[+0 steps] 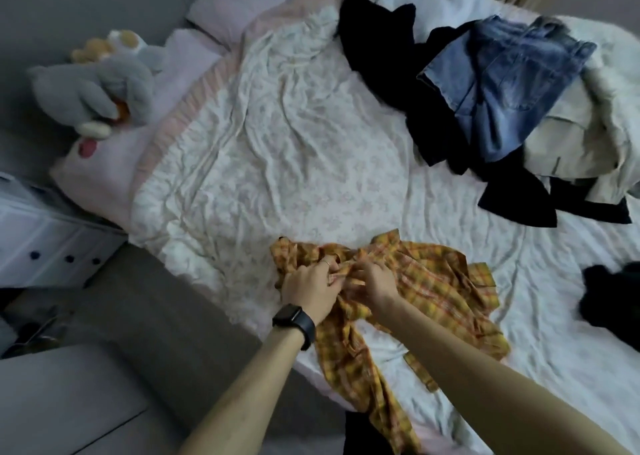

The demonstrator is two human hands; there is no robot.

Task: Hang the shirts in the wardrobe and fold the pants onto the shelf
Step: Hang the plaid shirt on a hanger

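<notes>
A yellow plaid shirt (429, 288) lies crumpled on the near edge of the bed (311, 149), one part trailing off the side. My left hand (308, 288), with a black watch on its wrist, and my right hand (375, 283) both pinch the shirt's fabric close together near its middle. At the far right lies a heap of clothes: blue jeans (502, 83) on top of black garments (377, 38) and a cream garment (581, 142). Another dark garment (609, 298) rests at the right edge.
A grey plush toy (100, 90) and pink pillows (242, 0) lie at the head of the bed. A white drawer unit (45, 239) stands to the left. Grey floor (166, 316) runs along the bed's near side.
</notes>
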